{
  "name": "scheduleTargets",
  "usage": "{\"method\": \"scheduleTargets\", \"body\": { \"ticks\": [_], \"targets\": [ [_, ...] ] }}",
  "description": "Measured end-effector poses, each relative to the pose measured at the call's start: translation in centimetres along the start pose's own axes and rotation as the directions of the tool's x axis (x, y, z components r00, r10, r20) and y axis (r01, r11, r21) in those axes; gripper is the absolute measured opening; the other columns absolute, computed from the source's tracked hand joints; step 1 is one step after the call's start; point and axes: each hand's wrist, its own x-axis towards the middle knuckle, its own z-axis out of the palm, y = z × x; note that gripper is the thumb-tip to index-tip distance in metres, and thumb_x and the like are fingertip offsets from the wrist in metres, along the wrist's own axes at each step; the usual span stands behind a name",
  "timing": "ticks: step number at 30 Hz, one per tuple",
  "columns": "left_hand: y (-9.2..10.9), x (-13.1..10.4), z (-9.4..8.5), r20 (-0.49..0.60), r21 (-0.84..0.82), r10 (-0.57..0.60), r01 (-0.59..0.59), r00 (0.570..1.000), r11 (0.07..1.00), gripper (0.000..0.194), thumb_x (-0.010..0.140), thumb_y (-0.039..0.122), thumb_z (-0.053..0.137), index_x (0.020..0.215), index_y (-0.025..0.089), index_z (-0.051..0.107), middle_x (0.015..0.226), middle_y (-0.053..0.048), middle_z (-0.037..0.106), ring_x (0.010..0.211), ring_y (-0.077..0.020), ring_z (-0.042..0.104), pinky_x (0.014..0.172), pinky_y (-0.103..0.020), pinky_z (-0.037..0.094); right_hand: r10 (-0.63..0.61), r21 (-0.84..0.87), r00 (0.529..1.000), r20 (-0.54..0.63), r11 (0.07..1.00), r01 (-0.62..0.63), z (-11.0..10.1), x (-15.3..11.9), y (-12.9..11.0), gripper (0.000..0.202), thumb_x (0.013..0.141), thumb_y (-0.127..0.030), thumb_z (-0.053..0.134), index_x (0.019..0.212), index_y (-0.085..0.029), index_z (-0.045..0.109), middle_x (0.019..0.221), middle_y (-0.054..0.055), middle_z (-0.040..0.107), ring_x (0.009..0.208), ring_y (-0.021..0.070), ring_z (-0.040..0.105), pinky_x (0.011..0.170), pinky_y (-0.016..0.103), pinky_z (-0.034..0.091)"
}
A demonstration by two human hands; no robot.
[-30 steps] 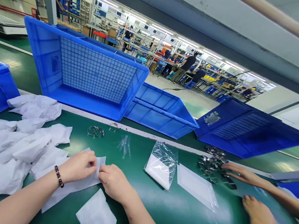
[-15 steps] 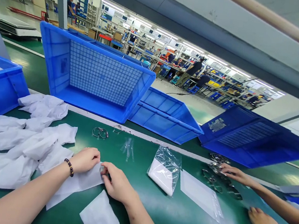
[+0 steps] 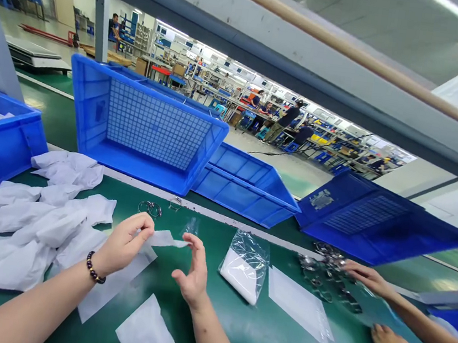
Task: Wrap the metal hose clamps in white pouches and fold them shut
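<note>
My left hand (image 3: 126, 245), with a beaded bracelet at the wrist, pinches a thin white strip (image 3: 166, 239) above the green bench. The strip's far end meets the fingertips of my right hand (image 3: 193, 273), whose thumb stands apart from the fingers. Under my left hand lies a flat white sheet (image 3: 102, 298); whether it joins the strip I cannot tell. A folded white packet (image 3: 148, 328) rests between my forearms. Left of my hands, several white wrapped bundles (image 3: 29, 230) form a heap. Beyond my hands are metal ring clamps (image 3: 150, 208) and small clear plastic pieces (image 3: 191, 227).
Blue crates stand along the back, one tilted (image 3: 154, 129) and one lower (image 3: 252, 188). Another crate (image 3: 2, 149) is at left. A clear bag with white sheets (image 3: 241, 273) lies right. At far right, a co-worker's hand (image 3: 368, 277) touches a pile of metal clamps (image 3: 326, 261).
The white strip has lifted into view between my hands. My right hand has moved a little right and up, its thumb spreading from the fingers. The view has shifted slightly.
</note>
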Motion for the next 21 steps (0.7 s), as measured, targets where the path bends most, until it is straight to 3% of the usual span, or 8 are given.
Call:
{"method": "scheduleTargets", "body": {
  "ticks": [4, 9, 14, 18, 21],
  "targets": [
    [2.3, 0.5, 1.1, -0.077, 0.010, -0.001, 0.002, 0.997, 1.000, 0.022, 0.090, 0.026, 0.039, 0.071, 0.019, 0.047, 0.074, 0.000, 0.049, 0.068, -0.0130, 0.045, 0.065, -0.026, 0.037, 0.108, 0.081, 0.993, 0.043, 0.991, -0.111, 0.9, -0.3, -0.1, 0.079, 0.065, -0.056, 0.069, 0.128, -0.019, 0.039, 0.126, 0.012, 0.048, 0.117, 0.0281, 0.046, 0.099, 0.043, 0.038],
    [4.6, 0.4, 2.0, -0.105, 0.098, -0.039, 0.049, 0.994, 0.994, 0.023, 0.090, 0.026, 0.038, 0.070, 0.019, 0.047, 0.071, 0.001, 0.050, 0.066, -0.0130, 0.046, 0.063, -0.025, 0.037, 0.233, 0.220, 0.963, 0.135, 0.941, -0.259, 1.8, -1.2, -0.9, 0.050, 0.066, -0.043, 0.071, 0.108, -0.019, 0.059, 0.099, 0.008, 0.065, 0.092, 0.0242, 0.061, 0.086, 0.039, 0.048],
    [4.9, 0.0, 2.1, -0.143, 0.176, -0.027, 0.052, 0.989, 0.983, 0.023, 0.091, 0.028, 0.035, 0.072, 0.020, 0.045, 0.073, 0.000, 0.049, 0.068, -0.0140, 0.046, 0.064, -0.026, 0.038, 0.198, 0.233, 0.976, 0.095, 0.948, -0.215, 1.9, -1.6, -2.0, 0.027, 0.073, -0.036, 0.066, 0.094, -0.019, 0.066, 0.096, 0.008, 0.068, 0.092, 0.0239, 0.062, 0.088, 0.039, 0.047],
    [4.6, -0.1, 2.2, -0.164, 0.176, 0.004, 0.025, 0.986, 0.984, 0.023, 0.091, 0.028, 0.033, 0.072, 0.020, 0.043, 0.075, -0.001, 0.047, 0.069, -0.0140, 0.045, 0.066, -0.026, 0.038, 0.203, 0.255, 0.979, -0.018, 0.948, -0.192, 1.1, -1.3, -2.7, 0.025, 0.083, -0.032, 0.056, 0.103, -0.018, 0.062, 0.102, 0.010, 0.066, 0.098, 0.0226, 0.061, 0.090, 0.038, 0.046],
    [4.5, -0.2, 2.4, -0.173, 0.105, -0.036, 0.055, 0.984, 0.993, 0.024, 0.092, 0.030, 0.033, 0.071, 0.020, 0.042, 0.073, 0.000, 0.046, 0.066, -0.0131, 0.043, 0.063, -0.025, 0.037, 0.192, 0.354, 0.981, -0.013, 0.919, -0.175, 0.4, -0.8, -3.2, 0.028, 0.087, -0.032, 0.051, 0.111, -0.019, 0.056, 0.106, 0.009, 0.064, 0.097, 0.0206, 0.061, 0.087, 0.035, 0.048]
  ]
}}
